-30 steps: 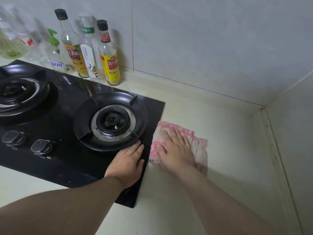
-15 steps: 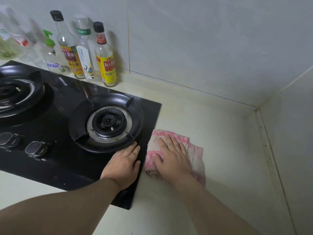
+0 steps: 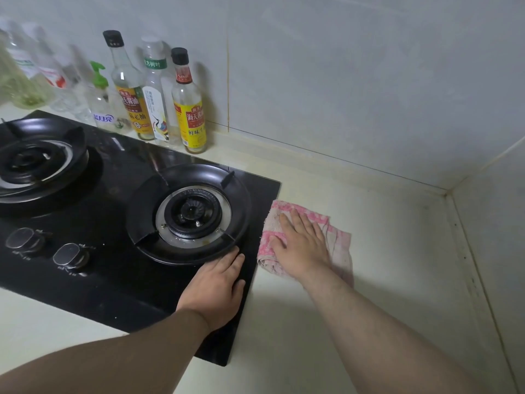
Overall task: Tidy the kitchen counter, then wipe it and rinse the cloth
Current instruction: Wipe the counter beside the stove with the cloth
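Found the wiping step in hand. Noted right grip [image 3: 301, 243] released, fingers straight, pressed flat on cloth [image 3: 339, 244]. Located cloth, pink and white, loosely folded, on surface [image 3: 397, 265] just right of hob [image 3: 113, 282]; could not tell whether touching hob edge or just beside it. Noted left grip [image 3: 217, 285] likewise released, laid palm-down on front right part of hob, fingertips at rim of near burner [image 3: 193, 213], holding nothing.

Judged tidying largely done here, with bottles [image 3: 189, 109] ranged upright along the back wall behind hob. Judged wiping incomplete and rinsing not yet begun; saw no sink in view.

Judged next move to call for a flat, steady push of cloth across the open stretch toward the far corner [image 3: 446, 191], keeping even downward pressure and working close along the hob edge and wall seams. Advised bracing with left grip, well off the knobs [image 3: 71, 255].

Recorded surface as pale cream, smooth, carrying dark specks and grime along the right-hand seam [image 3: 468, 265]. Recorded walls [image 3: 355, 81] as pale grey tile, joints yellowed. Recorded light as dim, casting arm shadow across the front of the surface.
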Action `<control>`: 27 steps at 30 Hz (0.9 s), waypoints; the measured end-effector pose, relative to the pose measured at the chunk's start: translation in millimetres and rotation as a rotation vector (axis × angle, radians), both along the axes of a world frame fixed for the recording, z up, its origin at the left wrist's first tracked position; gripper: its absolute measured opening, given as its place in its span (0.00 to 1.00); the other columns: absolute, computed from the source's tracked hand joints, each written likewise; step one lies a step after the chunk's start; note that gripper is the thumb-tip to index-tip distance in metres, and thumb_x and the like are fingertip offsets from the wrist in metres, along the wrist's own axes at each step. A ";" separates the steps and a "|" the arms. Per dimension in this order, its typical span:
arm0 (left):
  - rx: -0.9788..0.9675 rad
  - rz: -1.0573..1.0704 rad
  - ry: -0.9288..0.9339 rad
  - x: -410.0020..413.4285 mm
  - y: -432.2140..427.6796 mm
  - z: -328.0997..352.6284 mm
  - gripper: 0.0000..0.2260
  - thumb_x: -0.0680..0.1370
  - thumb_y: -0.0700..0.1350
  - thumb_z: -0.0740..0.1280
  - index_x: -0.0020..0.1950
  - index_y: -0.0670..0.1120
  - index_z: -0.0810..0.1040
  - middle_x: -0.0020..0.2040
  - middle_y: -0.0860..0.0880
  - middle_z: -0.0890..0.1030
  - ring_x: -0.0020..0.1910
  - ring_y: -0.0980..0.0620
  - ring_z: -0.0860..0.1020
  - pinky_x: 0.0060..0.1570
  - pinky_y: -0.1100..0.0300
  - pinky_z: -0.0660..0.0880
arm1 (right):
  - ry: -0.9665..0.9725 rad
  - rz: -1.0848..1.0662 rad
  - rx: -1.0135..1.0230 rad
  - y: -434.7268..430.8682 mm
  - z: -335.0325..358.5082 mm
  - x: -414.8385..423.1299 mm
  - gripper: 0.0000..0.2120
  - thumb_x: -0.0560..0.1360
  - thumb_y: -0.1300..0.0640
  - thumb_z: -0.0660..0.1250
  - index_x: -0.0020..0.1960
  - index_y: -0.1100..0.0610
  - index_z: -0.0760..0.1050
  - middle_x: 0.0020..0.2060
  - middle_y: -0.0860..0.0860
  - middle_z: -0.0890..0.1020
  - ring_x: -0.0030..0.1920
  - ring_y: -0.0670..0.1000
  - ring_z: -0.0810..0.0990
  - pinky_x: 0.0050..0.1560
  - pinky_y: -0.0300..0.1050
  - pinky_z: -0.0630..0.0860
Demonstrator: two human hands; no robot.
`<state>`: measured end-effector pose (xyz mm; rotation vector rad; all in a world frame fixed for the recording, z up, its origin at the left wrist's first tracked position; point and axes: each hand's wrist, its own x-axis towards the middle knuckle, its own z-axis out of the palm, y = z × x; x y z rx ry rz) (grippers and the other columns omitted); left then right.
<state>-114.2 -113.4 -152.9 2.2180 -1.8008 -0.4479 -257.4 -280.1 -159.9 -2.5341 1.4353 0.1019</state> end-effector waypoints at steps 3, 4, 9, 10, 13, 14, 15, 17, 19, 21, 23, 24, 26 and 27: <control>0.006 -0.006 0.002 -0.7 -0.6 2.4 0.26 0.82 0.53 0.55 0.79 0.50 0.55 0.80 0.52 0.53 0.78 0.55 0.51 0.72 0.64 0.42 | -0.015 0.006 0.010 7.2 -0.3 -4.3 0.32 0.78 0.37 0.45 0.80 0.45 0.46 0.80 0.46 0.45 0.79 0.47 0.41 0.78 0.52 0.40; 0.007 -0.007 0.007 -0.9 -0.8 3.0 0.26 0.81 0.53 0.55 0.79 0.49 0.56 0.80 0.52 0.54 0.78 0.55 0.52 0.72 0.65 0.42 | -0.019 0.011 0.011 12.1 0.5 -6.3 0.32 0.79 0.37 0.45 0.80 0.45 0.46 0.80 0.46 0.44 0.79 0.47 0.40 0.78 0.52 0.40; 0.015 -0.020 0.001 0.1 -0.5 1.2 0.29 0.79 0.56 0.48 0.78 0.48 0.58 0.79 0.51 0.56 0.77 0.55 0.54 0.72 0.65 0.43 | -0.051 0.042 0.019 49.1 2.5 -19.2 0.31 0.79 0.39 0.46 0.80 0.45 0.46 0.80 0.45 0.44 0.79 0.46 0.39 0.78 0.51 0.41; 0.014 -0.016 0.001 0.2 -1.0 1.3 0.30 0.77 0.57 0.46 0.78 0.48 0.59 0.79 0.51 0.56 0.77 0.55 0.54 0.72 0.65 0.43 | -0.057 0.045 0.011 55.4 2.6 -20.9 0.31 0.79 0.39 0.47 0.80 0.45 0.46 0.80 0.45 0.45 0.79 0.46 0.40 0.78 0.51 0.41; 0.005 -0.009 0.010 -0.1 -1.5 0.9 0.35 0.73 0.60 0.40 0.78 0.48 0.60 0.79 0.52 0.57 0.77 0.55 0.55 0.72 0.65 0.43 | -0.075 0.050 -0.006 64.7 2.6 -22.8 0.31 0.79 0.40 0.49 0.80 0.46 0.48 0.80 0.46 0.46 0.79 0.47 0.41 0.77 0.51 0.40; 0.007 -0.007 0.012 -0.5 -1.4 0.9 0.37 0.72 0.60 0.39 0.78 0.48 0.59 0.79 0.52 0.56 0.77 0.55 0.54 0.72 0.65 0.43 | -0.073 0.050 -0.005 64.8 2.7 -22.5 0.31 0.80 0.40 0.49 0.80 0.46 0.48 0.80 0.46 0.47 0.79 0.47 0.41 0.77 0.51 0.39; 0.008 -0.003 0.013 -0.5 -1.4 0.5 0.37 0.71 0.60 0.38 0.78 0.49 0.59 0.79 0.52 0.56 0.77 0.55 0.54 0.72 0.66 0.42 | -0.070 0.047 -0.003 63.9 2.9 -22.0 0.31 0.79 0.41 0.49 0.80 0.46 0.48 0.80 0.46 0.47 0.79 0.47 0.41 0.77 0.51 0.39; -0.008 0.009 0.019 -0.5 -1.5 0.5 0.36 0.72 0.60 0.39 0.78 0.49 0.59 0.79 0.52 0.56 0.77 0.55 0.54 0.72 0.66 0.42 | -0.066 0.044 0.003 62.0 3.1 -20.7 0.31 0.79 0.40 0.49 0.80 0.46 0.48 0.80 0.46 0.47 0.79 0.47 0.42 0.77 0.51 0.39; 0.000 0.003 0.007 -0.4 -1.4 0.1 0.34 0.74 0.60 0.41 0.78 0.49 0.58 0.79 0.53 0.55 0.77 0.56 0.54 0.72 0.67 0.42 | -0.057 0.049 0.006 59.4 2.6 -19.0 0.31 0.79 0.40 0.48 0.80 0.45 0.48 0.80 0.46 0.47 0.79 0.48 0.42 0.78 0.51 0.40; 0.010 0.004 0.010 0.0 -1.9 -0.8 0.35 0.73 0.60 0.41 0.78 0.49 0.60 0.79 0.52 0.57 0.77 0.55 0.56 0.71 0.68 0.42 | -0.055 0.046 0.011 51.8 4.1 -14.5 0.31 0.79 0.40 0.48 0.80 0.45 0.47 0.80 0.46 0.46 0.79 0.48 0.42 0.78 0.52 0.40; 0.040 0.010 0.000 0.1 -1.5 0.1 0.33 0.74 0.59 0.44 0.76 0.48 0.65 0.77 0.51 0.62 0.75 0.54 0.61 0.70 0.67 0.44 | -0.041 0.035 0.015 40.4 3.8 -7.7 0.31 0.79 0.40 0.47 0.80 0.45 0.47 0.80 0.46 0.46 0.79 0.48 0.41 0.78 0.52 0.40; 0.061 0.011 -0.007 0.5 -1.1 0.1 0.31 0.75 0.58 0.46 0.74 0.47 0.67 0.76 0.50 0.65 0.74 0.53 0.65 0.70 0.66 0.46 | -0.033 0.030 0.017 33.7 3.1 -4.2 0.31 0.79 0.39 0.47 0.80 0.45 0.47 0.80 0.46 0.45 0.79 0.48 0.41 0.78 0.52 0.40; 0.110 0.010 -0.016 0.7 0.4 0.4 0.29 0.76 0.57 0.49 0.72 0.47 0.70 0.74 0.50 0.69 0.71 0.52 0.69 0.69 0.65 0.48 | -0.022 0.024 0.007 20.5 0.9 2.4 0.31 0.79 0.39 0.46 0.80 0.45 0.47 0.80 0.46 0.45 0.79 0.47 0.41 0.78 0.52 0.40; 0.124 0.009 -0.019 1.2 0.7 0.0 0.29 0.76 0.56 0.50 0.73 0.47 0.70 0.74 0.50 0.69 0.71 0.52 0.69 0.69 0.64 0.48 | -0.018 0.024 -0.005 13.6 -0.4 5.3 0.31 0.79 0.39 0.46 0.80 0.45 0.47 0.80 0.46 0.46 0.79 0.47 0.41 0.78 0.52 0.40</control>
